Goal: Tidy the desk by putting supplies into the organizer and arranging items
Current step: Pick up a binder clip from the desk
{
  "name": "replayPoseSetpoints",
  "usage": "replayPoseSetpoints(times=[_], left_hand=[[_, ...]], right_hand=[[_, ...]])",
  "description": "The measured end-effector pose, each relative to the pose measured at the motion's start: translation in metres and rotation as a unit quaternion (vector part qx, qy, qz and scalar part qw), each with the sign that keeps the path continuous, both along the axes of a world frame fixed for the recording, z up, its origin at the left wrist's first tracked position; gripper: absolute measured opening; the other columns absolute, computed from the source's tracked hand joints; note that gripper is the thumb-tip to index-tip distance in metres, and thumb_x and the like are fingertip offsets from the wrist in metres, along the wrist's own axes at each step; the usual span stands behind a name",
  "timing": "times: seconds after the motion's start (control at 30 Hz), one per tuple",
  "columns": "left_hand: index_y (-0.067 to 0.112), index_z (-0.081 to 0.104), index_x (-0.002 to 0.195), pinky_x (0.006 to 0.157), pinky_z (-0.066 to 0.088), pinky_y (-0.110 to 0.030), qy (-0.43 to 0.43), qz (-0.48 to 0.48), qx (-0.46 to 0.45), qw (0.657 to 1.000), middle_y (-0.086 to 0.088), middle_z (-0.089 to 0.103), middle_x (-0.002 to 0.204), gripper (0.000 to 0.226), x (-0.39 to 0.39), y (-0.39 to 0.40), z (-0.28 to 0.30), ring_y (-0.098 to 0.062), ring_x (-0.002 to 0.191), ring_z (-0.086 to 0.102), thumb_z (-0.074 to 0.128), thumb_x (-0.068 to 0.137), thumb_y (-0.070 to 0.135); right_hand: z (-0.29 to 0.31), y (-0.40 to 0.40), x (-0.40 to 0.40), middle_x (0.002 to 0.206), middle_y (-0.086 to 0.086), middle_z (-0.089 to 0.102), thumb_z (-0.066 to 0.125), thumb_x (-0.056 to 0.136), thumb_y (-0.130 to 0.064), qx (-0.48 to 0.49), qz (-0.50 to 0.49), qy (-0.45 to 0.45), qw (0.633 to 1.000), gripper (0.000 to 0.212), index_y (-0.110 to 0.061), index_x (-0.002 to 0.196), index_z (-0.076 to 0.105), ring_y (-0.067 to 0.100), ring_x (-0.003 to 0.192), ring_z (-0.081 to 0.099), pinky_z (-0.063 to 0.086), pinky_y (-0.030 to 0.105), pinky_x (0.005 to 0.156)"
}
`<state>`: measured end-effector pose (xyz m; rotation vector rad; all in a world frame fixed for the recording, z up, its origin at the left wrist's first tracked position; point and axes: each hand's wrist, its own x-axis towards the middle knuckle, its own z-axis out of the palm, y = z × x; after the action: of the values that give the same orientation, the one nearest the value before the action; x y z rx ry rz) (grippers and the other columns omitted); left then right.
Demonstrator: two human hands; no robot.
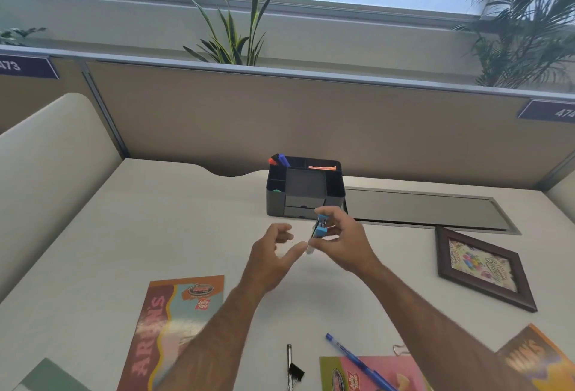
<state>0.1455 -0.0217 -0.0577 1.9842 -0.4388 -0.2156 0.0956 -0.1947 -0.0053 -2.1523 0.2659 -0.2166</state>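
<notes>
A dark grey desk organizer [334, 194] stands at the back of the desk, with an orange and a blue marker [281, 160] in its rear left slot and orange notes in its rear right slot. Just in front of it, my right hand [345, 242] pinches a small blue binder clip [321, 228] above the desk. My left hand [273, 258] hovers beside it, fingers loosely spread and holding nothing. A blue pen [357, 362] and a black binder clip [295, 372] lie near the front edge.
A framed picture [482, 269] lies flat at the right. Colourful leaflets [174, 328] lie at the front left and front right. A grey cable hatch [420, 208] is set into the desk behind the frame. Partition walls close the back and left.
</notes>
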Motion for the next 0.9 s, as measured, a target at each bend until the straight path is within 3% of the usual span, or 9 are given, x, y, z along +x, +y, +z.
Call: replayPoseSetpoints(times=[0.1, 0.17, 0.2, 0.27, 0.47, 0.63, 0.8, 0.9], left_hand=[[0.027, 0.049, 0.133, 0.106, 0.038, -0.034, -0.089, -0.02, 0.169, 0.981, 0.008, 0.055, 0.133, 0.072, 0.007, 0.009, -0.033, -0.013, 0.126, 0.049, 0.041, 0.082, 0.077], [0.023, 0.039, 0.145, 0.118, 0.016, -0.041, -0.133, -0.057, 0.285, 0.947, 0.005, 0.036, 0.153, 0.092, 0.007, 0.013, -0.053, -0.019, 0.144, 0.027, 0.018, 0.079, 0.084], [0.022, 0.036, 0.147, 0.117, 0.007, -0.045, -0.165, -0.065, 0.329, 0.928, 0.002, 0.029, 0.157, 0.095, 0.005, 0.014, -0.062, -0.02, 0.147, 0.021, 0.013, 0.079, 0.084], [0.021, 0.042, 0.146, 0.112, 0.01, -0.052, -0.199, -0.079, 0.376, 0.902, -0.004, 0.034, 0.156, 0.087, 0.0, 0.015, -0.071, -0.024, 0.144, 0.029, 0.018, 0.087, 0.08], [0.024, 0.042, 0.146, 0.109, 0.016, -0.057, -0.209, -0.078, 0.376, 0.899, -0.005, 0.036, 0.154, 0.078, -0.004, 0.015, -0.07, -0.025, 0.143, 0.032, 0.027, 0.089, 0.075], [0.025, 0.042, 0.145, 0.109, 0.016, -0.058, -0.212, -0.081, 0.372, 0.9, -0.005, 0.035, 0.155, 0.077, -0.002, 0.015, -0.072, -0.026, 0.143, 0.031, 0.029, 0.089, 0.075], [0.025, 0.043, 0.145, 0.109, 0.016, -0.059, -0.213, -0.078, 0.37, 0.901, -0.005, 0.034, 0.155, 0.076, -0.002, 0.015, -0.073, -0.026, 0.144, 0.03, 0.03, 0.089, 0.074], [0.024, 0.042, 0.145, 0.109, 0.017, -0.059, -0.214, -0.077, 0.369, 0.901, -0.006, 0.033, 0.156, 0.077, -0.003, 0.015, -0.073, -0.026, 0.144, 0.029, 0.029, 0.089, 0.074]], right_hand=[[0.018, -0.006, 0.023, 0.1, -0.006, 0.063, 0.085, 0.072, -0.012, -0.014, -0.011, -0.03, 0.999, 0.057, -0.022, 0.121, 0.057, 0.005, 0.085, 0.065, 0.056, 0.014, 0.074], [0.031, -0.006, 0.042, 0.094, -0.009, 0.063, 0.085, 0.071, -0.011, -0.024, -0.021, -0.046, 0.998, 0.054, -0.022, 0.117, 0.059, 0.005, 0.08, 0.066, 0.056, 0.015, 0.074], [0.037, -0.005, 0.053, 0.093, -0.01, 0.063, 0.085, 0.071, -0.012, -0.027, -0.023, -0.052, 0.998, 0.052, -0.021, 0.116, 0.06, 0.004, 0.079, 0.066, 0.056, 0.014, 0.074], [0.047, -0.002, 0.076, 0.093, -0.009, 0.063, 0.084, 0.072, -0.011, -0.041, -0.021, -0.06, 0.997, 0.051, -0.019, 0.116, 0.06, 0.005, 0.08, 0.067, 0.056, 0.016, 0.074], [0.054, 0.01, 0.134, 0.097, -0.004, 0.064, 0.075, 0.078, -0.007, -0.093, -0.017, -0.067, 0.993, 0.044, -0.018, 0.117, 0.058, 0.01, 0.084, 0.062, 0.044, 0.007, 0.062], [0.04, 0.017, 0.169, 0.105, 0.001, 0.064, 0.075, 0.081, -0.008, -0.122, -0.034, -0.038, 0.991, 0.045, -0.017, 0.12, 0.056, 0.016, 0.091, 0.063, 0.06, 0.033, 0.079], [0.021, 0.016, 0.186, 0.105, 0.001, 0.065, 0.078, 0.08, -0.011, -0.133, -0.013, 0.023, 0.991, 0.045, -0.022, 0.117, 0.054, 0.019, 0.092, 0.064, 0.06, 0.039, 0.081], [0.013, 0.015, 0.19, 0.104, 0.001, 0.062, 0.08, 0.078, -0.013, -0.143, -0.003, 0.05, 0.988, 0.05, -0.023, 0.117, 0.052, 0.019, 0.092, 0.062, 0.058, 0.034, 0.08]])
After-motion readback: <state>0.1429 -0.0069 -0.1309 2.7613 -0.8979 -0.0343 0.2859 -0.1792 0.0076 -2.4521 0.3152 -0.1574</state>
